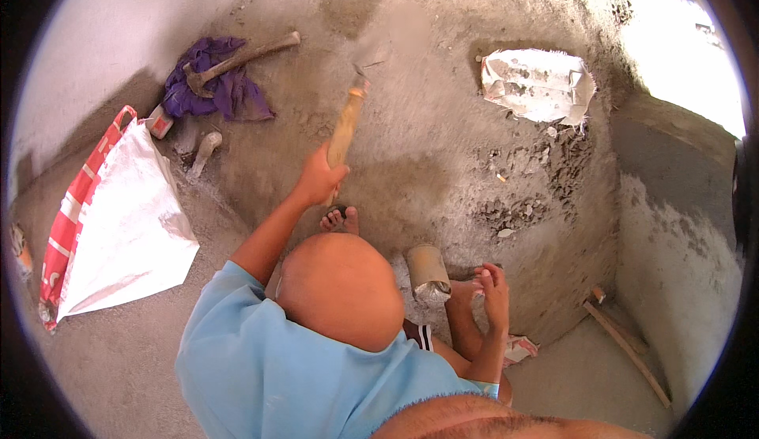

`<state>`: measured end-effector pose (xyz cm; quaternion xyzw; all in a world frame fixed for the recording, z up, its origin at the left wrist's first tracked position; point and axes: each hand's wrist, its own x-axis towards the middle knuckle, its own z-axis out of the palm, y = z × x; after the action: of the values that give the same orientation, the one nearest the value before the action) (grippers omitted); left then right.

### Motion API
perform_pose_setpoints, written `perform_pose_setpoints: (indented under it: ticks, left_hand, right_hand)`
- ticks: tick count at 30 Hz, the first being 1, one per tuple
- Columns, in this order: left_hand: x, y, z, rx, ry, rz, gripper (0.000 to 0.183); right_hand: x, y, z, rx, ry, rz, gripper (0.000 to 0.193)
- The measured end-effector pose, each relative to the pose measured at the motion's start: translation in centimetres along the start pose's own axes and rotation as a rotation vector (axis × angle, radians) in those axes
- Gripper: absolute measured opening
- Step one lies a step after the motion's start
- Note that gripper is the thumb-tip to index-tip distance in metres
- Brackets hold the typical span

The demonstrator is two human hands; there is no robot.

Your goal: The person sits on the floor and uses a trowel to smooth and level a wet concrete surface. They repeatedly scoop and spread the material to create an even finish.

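Note:
My left hand (322, 177) is wrapped round the wooden handle of a trowel (345, 127), held out over the rough cement surface. Its thin bent metal neck shows past the handle; the grey blade is blurred against the cement. Low at my right side, my right hand (496, 301) hangs beside my bare foot, fingers stretched out and nothing visible in them. A dusty, tan cylindrical can (428, 271) stands between my feet, nearest to the right hand and not touched by it. My bent knee (340, 290) hides part of the ground.
At the far left a hammer (237, 63) lies on a purple cloth (207, 103). Nearer is a white sack (130, 233) with a red stripe. Crumbled mortar (518, 210) and a mortar-spotted white sack piece (539, 87) lie right. A wooden strip (628, 352) rests by the right wall.

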<state>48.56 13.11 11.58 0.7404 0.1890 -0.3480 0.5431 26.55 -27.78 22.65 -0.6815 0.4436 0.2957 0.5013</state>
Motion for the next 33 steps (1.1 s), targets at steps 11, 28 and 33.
perform_pose_setpoints:
  ticks: [11, 28, 33]
  left_hand:
    - [-4.4, -4.0, -1.5, 0.192, 0.078, -0.227, 0.041]
    - [-0.6, -1.7, 2.5, 0.003, 0.249, 0.004, 0.042]
    - [-0.7, -3.0, 1.5, -0.195, 0.401, -0.143, 0.037]
  right_hand:
    - [0.4, 1.0, 0.5, -0.062, -0.017, -0.018, 0.043]
    - [0.4, 0.3, 2.2, -0.14, -0.049, -0.018, 0.044]
    - [1.0, 1.9, 2.3, -0.165, -0.044, -0.027, 0.045]
